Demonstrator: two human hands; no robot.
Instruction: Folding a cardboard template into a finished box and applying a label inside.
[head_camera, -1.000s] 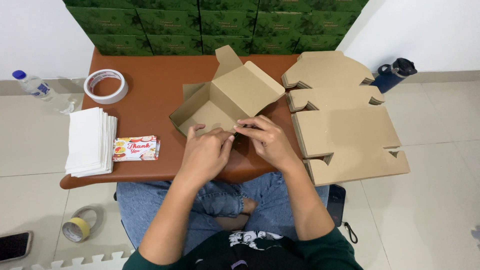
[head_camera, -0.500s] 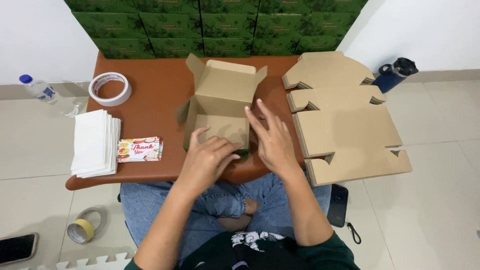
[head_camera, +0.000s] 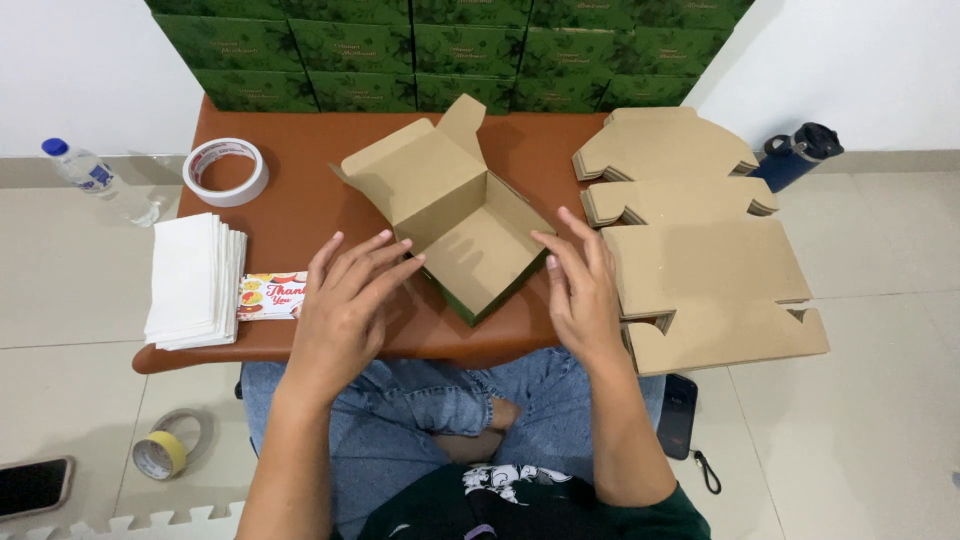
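Between two hands (head_camera: 345, 300), one box (head_camera: 455, 215)

A half-folded box (head_camera: 455, 225) is sitting at the middle of the table (head_camera: 310, 215), between the left hand (head_camera: 345, 310) and the right hand (head_camera: 580, 290). Flat box blanks (head_camera: 700, 260) are lying stacked at the right. A tape roll (head_camera: 226, 171) is lying at the upper left, with a napkin stack (head_camera: 192, 280) below it and a card (head_camera: 270, 296) just right of the napkins. Stacked boxes (head_camera: 450, 50) are lining the top edge.

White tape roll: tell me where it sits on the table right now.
In the head view, the white ring-shaped tape roll lies at the far left of the brown table, beyond the white napkin stack and left of the open cardboard box.
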